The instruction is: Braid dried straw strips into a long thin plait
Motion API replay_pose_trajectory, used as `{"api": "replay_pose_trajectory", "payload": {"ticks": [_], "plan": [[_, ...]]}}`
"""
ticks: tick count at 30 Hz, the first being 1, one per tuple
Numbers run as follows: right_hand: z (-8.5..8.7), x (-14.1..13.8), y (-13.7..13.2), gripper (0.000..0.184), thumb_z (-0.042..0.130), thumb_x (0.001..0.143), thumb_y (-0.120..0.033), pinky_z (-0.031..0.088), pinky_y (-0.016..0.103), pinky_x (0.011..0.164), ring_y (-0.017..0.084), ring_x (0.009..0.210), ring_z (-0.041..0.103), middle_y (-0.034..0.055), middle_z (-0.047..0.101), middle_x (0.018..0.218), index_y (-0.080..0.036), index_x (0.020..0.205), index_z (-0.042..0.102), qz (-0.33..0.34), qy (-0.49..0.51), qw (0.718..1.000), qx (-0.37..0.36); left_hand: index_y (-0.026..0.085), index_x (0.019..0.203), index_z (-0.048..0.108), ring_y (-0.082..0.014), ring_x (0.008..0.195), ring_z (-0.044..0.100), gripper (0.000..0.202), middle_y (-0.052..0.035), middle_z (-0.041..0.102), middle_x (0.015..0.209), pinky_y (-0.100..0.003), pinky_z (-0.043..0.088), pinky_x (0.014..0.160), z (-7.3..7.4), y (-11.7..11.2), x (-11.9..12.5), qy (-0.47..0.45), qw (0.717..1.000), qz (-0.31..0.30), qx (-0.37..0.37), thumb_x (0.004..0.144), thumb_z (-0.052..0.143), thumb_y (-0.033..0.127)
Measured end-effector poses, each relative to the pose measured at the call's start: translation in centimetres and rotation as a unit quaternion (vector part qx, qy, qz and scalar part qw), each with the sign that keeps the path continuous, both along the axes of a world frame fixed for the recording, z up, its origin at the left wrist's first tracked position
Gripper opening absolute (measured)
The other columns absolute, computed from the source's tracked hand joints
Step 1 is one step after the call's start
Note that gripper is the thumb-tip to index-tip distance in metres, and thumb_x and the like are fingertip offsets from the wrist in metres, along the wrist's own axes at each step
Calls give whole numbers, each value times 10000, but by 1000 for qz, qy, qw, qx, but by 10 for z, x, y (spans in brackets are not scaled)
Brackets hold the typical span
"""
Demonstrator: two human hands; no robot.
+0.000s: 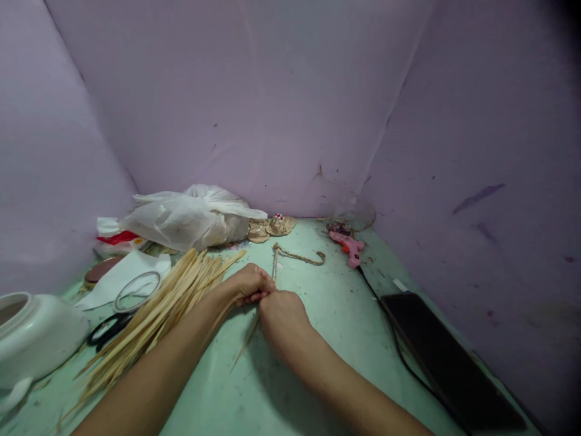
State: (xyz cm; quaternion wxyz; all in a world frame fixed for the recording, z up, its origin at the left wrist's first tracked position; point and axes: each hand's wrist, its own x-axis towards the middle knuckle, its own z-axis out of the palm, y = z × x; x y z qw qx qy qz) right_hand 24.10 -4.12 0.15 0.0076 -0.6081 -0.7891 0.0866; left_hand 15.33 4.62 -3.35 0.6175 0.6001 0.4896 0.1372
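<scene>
A thin braided cord (299, 257) of straw-like fibre lies on the green table, bent into a hook at its far end. Its near end runs down into my two hands, which meet at the middle of the table. My left hand (254, 283) pinches the cord with its fingers closed. Right against it, my right hand (284, 312) is curled into a fist around the same cord. Loose strands (245, 346) trail out below the hands toward me. A bundle of flat dried straw strips (167, 315) lies left of my left forearm.
Black scissors (109, 330), a tape ring (137, 290) and a white ceramic pot (45, 330) are on the left. A white plastic bag (190, 218) and woven straw pieces (272, 227) sit at the back. A pink glue gun (348, 247) and black tablet-like slab (449, 357) are right.
</scene>
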Motion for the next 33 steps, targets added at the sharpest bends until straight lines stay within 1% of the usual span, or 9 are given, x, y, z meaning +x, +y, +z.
{"api": "replay_pose_trajectory", "payload": {"ticks": [6,8,10,12,14,19,26,30,33], "plan": [[13,49,21,140,543,658,-227,377,217,518,159,607,575,79,635,629,-132,650,645,-94,202,972,-70,130,513,512,-34,265,276,133,45,410,347,-173,139,301,2,2,-3,64,997,-32,14,527,542,259],[9,62,32,130,509,687,-192,394,209,519,130,579,560,69,622,641,-122,698,618,-192,357,908,-103,132,520,509,-32,266,277,138,42,427,370,-176,137,298,2,2,-3,44,998,-36,14,524,544,266],[2,64,39,92,492,683,-125,421,213,532,113,554,549,54,595,620,-115,730,570,-253,492,815,-172,135,516,500,-32,266,273,120,41,429,376,-178,134,295,1,2,-4,23,999,-35,13,520,533,250],[-7,56,41,92,472,666,-68,431,215,523,101,511,534,30,558,561,-115,717,532,-253,577,735,-250,136,510,492,-30,268,270,103,40,427,378,-178,137,296,-1,3,-4,14,999,-34,16,519,521,234],[-14,46,40,95,445,663,-47,385,181,441,72,420,473,1,505,487,-115,658,511,-234,602,705,-292,135,525,504,-32,270,270,100,40,427,380,-177,142,298,-2,4,-5,19,999,-37,18,528,512,234],[-31,40,43,207,471,685,-168,108,185,300,27,268,198,-70,296,325,-137,482,448,-248,537,770,-239,136,524,509,-39,273,268,52,49,406,357,-181,164,308,6,2,-2,44,997,-48,36,525,483,180],[-42,51,49,170,529,618,-201,119,206,330,29,304,227,-44,414,365,-135,468,482,-218,532,789,-216,115,508,548,-55,343,341,84,43,408,367,-180,246,354,19,-6,2,121,977,-66,163,527,466,116],[-42,51,47,144,509,611,-191,108,208,344,27,313,213,-34,447,384,-115,494,545,-202,549,784,-208,93,572,568,-77,345,413,133,14,464,393,-193,330,373,29,-10,1,104,987,-101,71,580,435,87],[-40,49,45,139,518,594,-180,120,200,353,22,319,225,-38,435,369,-106,483,558,-207,560,780,-188,59,779,575,-98,353,459,246,11,476,380,-205,379,395,35,-13,4,133,990,-48,17,594,417,21]]}}
